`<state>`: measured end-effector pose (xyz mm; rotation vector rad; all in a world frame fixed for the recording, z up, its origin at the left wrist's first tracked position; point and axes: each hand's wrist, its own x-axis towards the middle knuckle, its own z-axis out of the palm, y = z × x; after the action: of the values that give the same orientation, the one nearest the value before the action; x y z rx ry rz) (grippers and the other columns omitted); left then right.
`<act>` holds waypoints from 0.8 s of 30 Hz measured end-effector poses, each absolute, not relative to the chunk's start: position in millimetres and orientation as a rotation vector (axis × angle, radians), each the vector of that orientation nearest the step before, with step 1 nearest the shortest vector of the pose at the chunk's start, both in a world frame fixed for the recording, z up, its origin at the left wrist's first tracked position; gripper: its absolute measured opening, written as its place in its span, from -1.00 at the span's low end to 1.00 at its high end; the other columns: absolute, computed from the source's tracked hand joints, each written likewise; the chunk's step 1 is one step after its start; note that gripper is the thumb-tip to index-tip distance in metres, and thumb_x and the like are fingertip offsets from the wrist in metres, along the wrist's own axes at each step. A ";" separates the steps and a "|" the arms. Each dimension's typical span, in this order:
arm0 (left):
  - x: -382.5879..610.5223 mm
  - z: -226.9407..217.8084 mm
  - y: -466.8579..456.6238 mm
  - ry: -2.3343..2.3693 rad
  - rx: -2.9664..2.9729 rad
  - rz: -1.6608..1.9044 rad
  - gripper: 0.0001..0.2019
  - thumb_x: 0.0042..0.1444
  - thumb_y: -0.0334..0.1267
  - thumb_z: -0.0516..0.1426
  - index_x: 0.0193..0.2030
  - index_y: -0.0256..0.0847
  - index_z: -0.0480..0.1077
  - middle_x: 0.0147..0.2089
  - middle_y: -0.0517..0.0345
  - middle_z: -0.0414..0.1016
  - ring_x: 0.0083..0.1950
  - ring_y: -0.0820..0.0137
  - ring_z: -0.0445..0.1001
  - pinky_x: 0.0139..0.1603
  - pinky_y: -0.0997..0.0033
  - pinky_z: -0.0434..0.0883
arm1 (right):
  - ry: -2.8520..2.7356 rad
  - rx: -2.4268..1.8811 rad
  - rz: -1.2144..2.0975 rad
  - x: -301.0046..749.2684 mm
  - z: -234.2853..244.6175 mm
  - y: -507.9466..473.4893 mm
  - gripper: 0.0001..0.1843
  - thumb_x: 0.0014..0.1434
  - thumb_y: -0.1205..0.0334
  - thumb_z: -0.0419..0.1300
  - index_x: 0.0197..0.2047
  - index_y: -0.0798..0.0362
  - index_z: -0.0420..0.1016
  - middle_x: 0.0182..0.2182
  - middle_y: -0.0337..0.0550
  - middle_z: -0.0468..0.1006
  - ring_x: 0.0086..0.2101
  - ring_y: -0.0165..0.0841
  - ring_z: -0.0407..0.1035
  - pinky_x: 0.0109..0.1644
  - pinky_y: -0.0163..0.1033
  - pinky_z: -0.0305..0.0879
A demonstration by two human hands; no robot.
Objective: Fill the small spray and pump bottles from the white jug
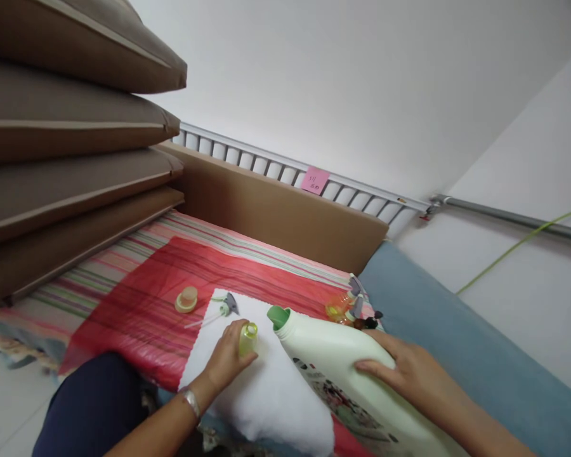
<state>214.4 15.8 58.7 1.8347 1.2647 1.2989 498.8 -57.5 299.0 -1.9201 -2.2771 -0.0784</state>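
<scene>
My left hand (pixel 227 355) is closed around a small yellow-green bottle (pixel 248 337) with an open neck, standing on a white cloth (pixel 271 393). My right hand (pixel 409 374) grips the body of a large white jug (pixel 342 368), tilted so its green spout (pixel 278 316) points toward the small bottle. A trigger sprayer head (pixel 224 309) with its tube lies on the cloth's far corner. A tan cap (pixel 187 299) sits on the red sheet (pixel 143 304).
Brown cushions (pixel 66 146) are stacked at the left. A cardboard wall (pixel 276 212) and a white rail (pixel 285 166) with a pink note (pixel 315 180) stand behind. An orange spray bottle (pixel 345 308) lies near the blue mat (pixel 457 355).
</scene>
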 end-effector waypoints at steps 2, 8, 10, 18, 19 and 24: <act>215.7 63.1 13.5 1.279 1.846 1.279 -0.42 -0.18 -0.36 0.27 0.07 -0.17 0.28 0.06 -0.04 0.43 0.13 0.09 0.38 0.20 -0.05 0.30 | -2.332 -1.941 -0.025 498.5 297.6 -55.0 -0.59 0.07 -0.16 0.14 -0.08 -0.18 0.54 -0.20 -0.18 0.65 -0.22 -0.08 0.52 -0.23 -0.12 0.44; 217.4 68.6 10.7 1.310 1.883 1.242 -0.44 -0.15 -0.36 0.26 0.07 -0.16 0.29 0.07 0.00 0.44 0.11 0.14 0.38 0.17 0.06 0.33 | -2.485 -1.896 0.010 486.0 304.7 -50.4 -0.64 0.14 -0.07 0.17 -0.03 -0.17 0.49 -0.20 -0.18 0.64 -0.24 -0.13 0.53 -0.23 -0.15 0.40; 217.7 68.3 11.7 1.317 1.882 1.245 -0.44 -0.15 -0.36 0.26 0.06 -0.15 0.29 0.06 0.01 0.44 0.11 0.14 0.39 0.16 0.05 0.34 | -2.519 -1.857 -0.008 482.0 309.3 -49.0 -0.63 0.15 -0.06 0.18 0.00 -0.17 0.47 -0.16 -0.19 0.63 -0.22 -0.14 0.52 -0.19 -0.14 0.39; 217.6 70.8 12.4 1.310 1.868 1.209 -0.45 -0.16 -0.37 0.25 0.06 -0.18 0.29 0.06 -0.02 0.44 0.11 0.13 0.39 0.17 0.05 0.33 | -2.597 -1.862 -0.129 477.1 312.1 -37.8 -0.61 0.16 -0.04 0.19 0.03 -0.12 0.45 -0.16 -0.14 0.63 -0.22 -0.07 0.52 -0.20 -0.05 0.42; 217.5 70.4 12.8 1.308 1.868 1.207 -0.44 -0.16 -0.37 0.25 0.06 -0.17 0.29 0.06 -0.02 0.44 0.11 0.13 0.39 0.17 0.04 0.33 | -2.601 -1.854 -0.134 477.2 311.0 -37.1 -0.60 0.16 -0.05 0.18 0.04 -0.12 0.44 -0.16 -0.14 0.63 -0.22 -0.07 0.52 -0.20 -0.04 0.42; 217.3 67.5 16.3 1.318 1.870 1.198 -0.43 -0.17 -0.36 0.25 0.06 -0.18 0.29 0.05 -0.02 0.45 0.10 0.11 0.41 0.13 0.03 0.36 | -2.600 -1.808 -0.173 476.0 306.2 -39.5 -0.59 0.14 -0.06 0.21 0.03 -0.14 0.47 -0.14 -0.13 0.63 -0.21 -0.08 0.53 -0.20 -0.06 0.44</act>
<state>217.3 16.3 67.5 1.8698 1.3179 1.1982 476.0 -39.5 306.2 -1.8077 -2.5998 -0.1728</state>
